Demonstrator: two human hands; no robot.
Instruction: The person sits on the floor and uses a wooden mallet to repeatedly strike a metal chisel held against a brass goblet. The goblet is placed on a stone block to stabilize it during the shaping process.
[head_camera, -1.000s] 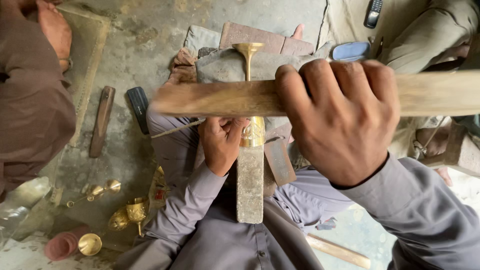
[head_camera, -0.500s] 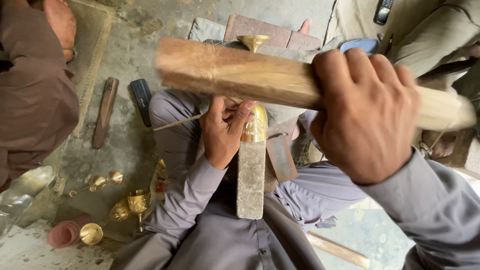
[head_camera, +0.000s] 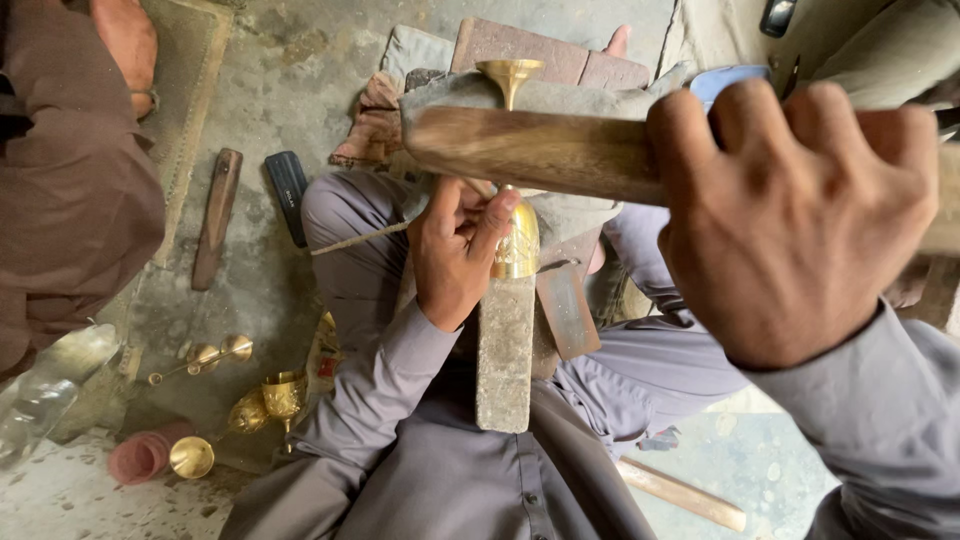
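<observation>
Right of frame, nearest: your right hand (head_camera: 795, 215), fingers wrapped tight on a wooden mallet (head_camera: 540, 150) held level across the upper centre. Centre: your left hand (head_camera: 455, 250), fingers pinching a brass goblet (head_camera: 516, 235) on a stone block (head_camera: 505, 350). Lower left, floor: more brass cups (head_camera: 270, 395).
</observation>
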